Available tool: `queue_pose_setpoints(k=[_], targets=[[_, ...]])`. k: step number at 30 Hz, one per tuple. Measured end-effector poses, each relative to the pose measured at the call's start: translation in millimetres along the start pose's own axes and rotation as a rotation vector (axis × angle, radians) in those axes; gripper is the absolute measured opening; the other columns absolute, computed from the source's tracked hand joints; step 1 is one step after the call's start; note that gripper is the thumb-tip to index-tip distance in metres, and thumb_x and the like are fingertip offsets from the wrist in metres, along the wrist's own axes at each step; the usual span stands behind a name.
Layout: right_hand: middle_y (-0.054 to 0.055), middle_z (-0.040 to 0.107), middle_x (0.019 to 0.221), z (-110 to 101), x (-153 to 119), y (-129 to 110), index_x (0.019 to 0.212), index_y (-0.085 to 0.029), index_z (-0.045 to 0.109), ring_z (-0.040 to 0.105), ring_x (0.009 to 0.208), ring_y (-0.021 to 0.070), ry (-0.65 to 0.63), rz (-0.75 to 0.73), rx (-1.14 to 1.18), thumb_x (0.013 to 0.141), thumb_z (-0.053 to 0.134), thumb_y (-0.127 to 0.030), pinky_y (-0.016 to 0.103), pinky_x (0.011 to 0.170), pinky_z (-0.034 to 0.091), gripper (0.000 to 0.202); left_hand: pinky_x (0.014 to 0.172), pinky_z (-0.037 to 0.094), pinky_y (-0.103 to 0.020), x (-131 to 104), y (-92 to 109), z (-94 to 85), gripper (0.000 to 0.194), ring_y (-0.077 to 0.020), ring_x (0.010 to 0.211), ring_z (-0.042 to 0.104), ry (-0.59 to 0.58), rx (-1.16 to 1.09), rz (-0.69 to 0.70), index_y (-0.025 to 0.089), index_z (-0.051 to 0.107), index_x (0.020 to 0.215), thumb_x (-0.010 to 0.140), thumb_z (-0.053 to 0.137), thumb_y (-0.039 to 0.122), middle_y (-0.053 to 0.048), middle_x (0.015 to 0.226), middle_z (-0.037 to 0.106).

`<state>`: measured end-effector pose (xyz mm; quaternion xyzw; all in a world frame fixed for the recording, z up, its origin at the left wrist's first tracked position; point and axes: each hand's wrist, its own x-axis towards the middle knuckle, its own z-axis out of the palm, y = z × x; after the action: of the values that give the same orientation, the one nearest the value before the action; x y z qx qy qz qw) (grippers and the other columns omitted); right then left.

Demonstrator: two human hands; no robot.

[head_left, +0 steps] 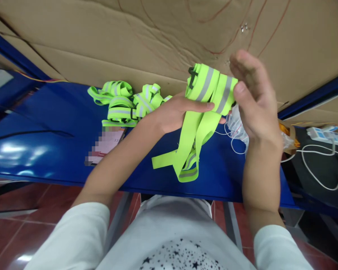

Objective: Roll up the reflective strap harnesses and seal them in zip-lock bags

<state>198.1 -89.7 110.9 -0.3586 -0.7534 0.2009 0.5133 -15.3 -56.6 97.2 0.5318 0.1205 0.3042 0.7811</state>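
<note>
Between my hands: hi-vis reflective strap point(205, 85), folded, its ends dangling.
Left hand point(174, 112): pinching the folds, forefinger across the front.
Right hand point(256, 101): spread, thumb at the edge; whether touching, I can't tell.
Strap's handling: likely light, soft; I'd grip across the stack.
Left of both: bundled straps point(120, 101).

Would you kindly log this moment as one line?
left hand: holds folded neon strap | right hand: open at its edge | blue table: more bundled straps
</note>
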Motion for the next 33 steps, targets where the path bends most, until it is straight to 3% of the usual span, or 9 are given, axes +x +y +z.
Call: queue_pose_setpoints(k=[2, 4, 8, 11, 13, 17, 21, 24, 33], targets=[[-0.001, 0.074, 0.127, 3.8, -1.9, 4.8, 0.134, -0.04, 0.067, 0.077, 0.102, 0.0237, -0.03, 0.142, 0.12, 0.088, 0.079, -0.06, 0.038, 0.079, 0.068, 0.052, 0.096, 0.063, -0.048, -2.7, -0.4, 1.2, 0.025, -0.0331, 0.108, 0.079, -0.011, 0.02, -0.001, 0.016, 0.075, 0.108, 0.085, 0.078, 0.024, -0.004, 0.098, 0.081], [0.0, 0.077, 0.096, 7.4, -5.0, 2.3, 0.118, -0.031, 0.075, 0.07, 0.066, 0.0176, -0.088, 0.26, 0.207, 0.083, 0.084, -0.06, 0.032, 0.052, 0.06, 0.046, 0.098, 0.063, -0.048, -4.1, -1.8, 2.9, 0.026, -0.0333, 0.108, 0.079, -0.019, 0.038, 0.003, 0.017, 0.076, 0.105, 0.081, 0.083, 0.023, -0.003, 0.097, 0.081], [-0.003, 0.071, 0.076, 10.0, -9.2, -17.1, 0.099, -0.028, 0.078, 0.057, 0.049, 0.0122, -0.032, 0.186, 0.171, 0.08, 0.088, -0.054, 0.029, 0.041, 0.051, 0.034, 0.108, 0.059, -0.048, -1.5, -6.7, 3.3, 0.03, -0.0333, 0.118, 0.076, -0.097, 0.029, 0.001, 0.018, 0.078, 0.105, 0.079, 0.088, 0.029, -0.005, 0.105, 0.082], [-0.004, 0.075, 0.084, 7.5, -9.5, -33.3, 0.104, -0.034, 0.08, 0.066, 0.06, 0.0169, 0.078, 0.028, -0.038, 0.078, 0.091, -0.047, 0.035, 0.051, 0.058, 0.031, 0.11, 0.058, -0.05, 2.7, -13.0, 0.2, 0.039, -0.0357, 0.12, 0.075, -0.2, 0.019, -0.07, 0.016, 0.078, 0.109, 0.082, 0.087, 0.044, -0.012, 0.115, 0.081], [-0.005, 0.079, 0.103, 4.3, -9.3, -41.0, 0.113, -0.039, 0.08, 0.076, 0.089, 0.0246, 0.111, -0.033, -0.204, 0.084, 0.087, -0.039, 0.043, 0.077, 0.066, 0.029, 0.108, 0.058, -0.051, 4.7, -17.8, -2.0, 0.045, -0.0369, 0.118, 0.076, -0.239, 0.049, -0.103, 0.014, 0.078, 0.111, 0.08, 0.089, 0.046, -0.016, 0.119, 0.08], [-0.008, 0.076, 0.128, -0.8, -7.9, -41.1, 0.124, -0.046, 0.076, 0.07, 0.126, 0.0265, 0.097, -0.182, -0.342, 0.095, 0.071, -0.023, 0.048, 0.117, 0.054, 0.037, 0.105, 0.06, -0.05, 3.9, -20.9, -1.1, 0.047, -0.0356, 0.113, 0.077, -0.211, 0.093, -0.064, 0.013, 0.078, 0.112, 0.08, 0.09, 0.046, -0.018, 0.117, 0.08], [-0.009, 0.073, 0.135, 1.3, -5.1, -26.7, 0.128, -0.047, 0.075, 0.067, 0.13, 0.0258, 0.004, -0.268, -0.402, 0.093, 0.061, -0.012, 0.053, 0.122, 0.05, 0.05, 0.104, 0.06, -0.045, -0.8, -16.0, 5.4, 0.034, -0.0322, 0.116, 0.076, -0.059, 0.102, 0.004, 0.015, 0.079, 0.108, 0.083, 0.087, 0.035, -0.011, 0.112, 0.082], [-0.007, 0.073, 0.136, 5.2, -3.4, -17.5, 0.126, -0.047, 0.076, 0.066, 0.133, 0.0282, -0.004, -0.257, -0.415, 0.094, 0.06, -0.018, 0.057, 0.122, 0.05, 0.046, 0.101, 0.061, -0.044, -1.4, -15.0, 7.8, 0.026, -0.0308, 0.109, 0.078, 0.042, 0.082, -0.02, 0.013, 0.079, 0.104, 0.081, 0.082, 0.023, -0.009, 0.103, 0.083], [-0.004, 0.072, 0.138, 12.2, -6.0, -1.2, 0.122, -0.045, 0.078, 0.059, 0.142, 0.0338, 0.049, -0.114, -0.356, 0.091, 0.068, -0.033, 0.059, 0.119, 0.052, 0.035, 0.088, 0.062, -0.041, 3.7, -22.3, 6.9, 0.019, -0.0252, 0.085, 0.078, 0.1, 0.015, -0.06, 0.013, 0.079, 0.096, 0.077, 0.075, 0.017, -0.007, 0.092, 0.082]])
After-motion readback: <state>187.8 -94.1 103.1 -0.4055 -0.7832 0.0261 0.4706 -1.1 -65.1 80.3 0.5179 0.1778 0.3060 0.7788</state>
